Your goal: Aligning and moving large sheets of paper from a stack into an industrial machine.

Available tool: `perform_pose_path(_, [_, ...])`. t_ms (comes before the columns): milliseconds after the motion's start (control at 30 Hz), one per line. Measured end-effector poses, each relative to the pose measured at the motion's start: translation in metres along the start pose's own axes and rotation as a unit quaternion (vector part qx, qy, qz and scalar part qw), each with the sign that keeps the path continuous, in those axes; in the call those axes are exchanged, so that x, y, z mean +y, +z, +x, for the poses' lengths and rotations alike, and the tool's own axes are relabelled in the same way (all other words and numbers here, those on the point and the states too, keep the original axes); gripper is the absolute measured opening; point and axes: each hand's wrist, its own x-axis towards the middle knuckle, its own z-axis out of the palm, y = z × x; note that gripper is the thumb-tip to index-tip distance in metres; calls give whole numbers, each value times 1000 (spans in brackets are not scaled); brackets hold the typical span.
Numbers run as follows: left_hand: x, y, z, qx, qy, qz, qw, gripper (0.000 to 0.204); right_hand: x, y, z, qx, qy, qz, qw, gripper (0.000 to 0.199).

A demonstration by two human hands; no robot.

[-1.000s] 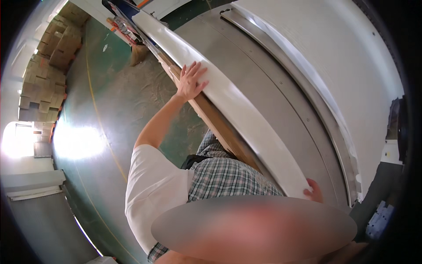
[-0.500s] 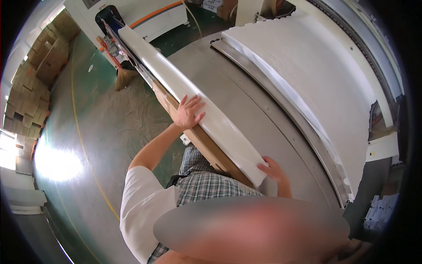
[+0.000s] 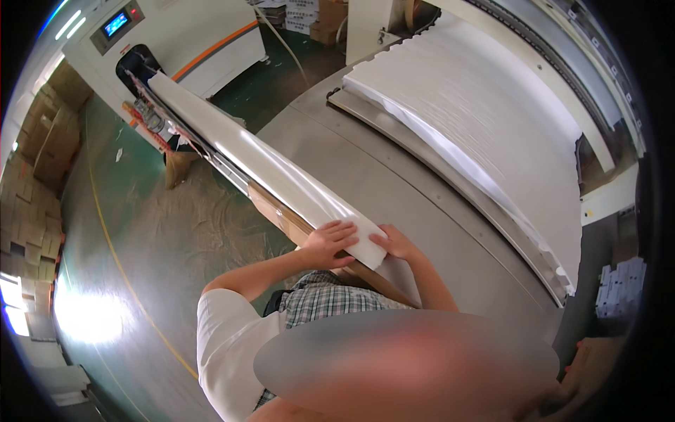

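A long, folded white sheet (image 3: 246, 151) lies as a glossy strip along the left edge of the grey metal table (image 3: 337, 151). My left hand (image 3: 329, 243) rests on top of it close to its near end, with the fingers stretched out flat and side by side. At the right side of that near end, my right hand (image 3: 397, 243) grips the sheet with thumb and bent fingers; its fingertips are partly hidden. Under the sheet's near part, along the table edge, runs a strip of brown cardboard (image 3: 281, 216).
A wide white sheet (image 3: 478, 105) with wavy edges covers the table's right part, behind a metal bar (image 3: 436, 172). A white machine with a lit screen (image 3: 117, 24) stands at the far left. A broom (image 3: 179, 167) and stacked cartons (image 3: 31, 211) are to the left.
My left hand has slid nearer along the strip and now lies close to my right hand. The sheet's near end has shifted away from me, showing more cardboard. The view has turned slightly.
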Motion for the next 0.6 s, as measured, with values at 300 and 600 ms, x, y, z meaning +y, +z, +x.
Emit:
perform_pose_path(300, [-22,-15,1,-83,125,-162,975,30,-18,32,37,63,-32,161,984,41])
perform_pose_path(600, [-47,0,53,-375,59,-201,903,40,93,-58,-142,514,41,-62,854,23])
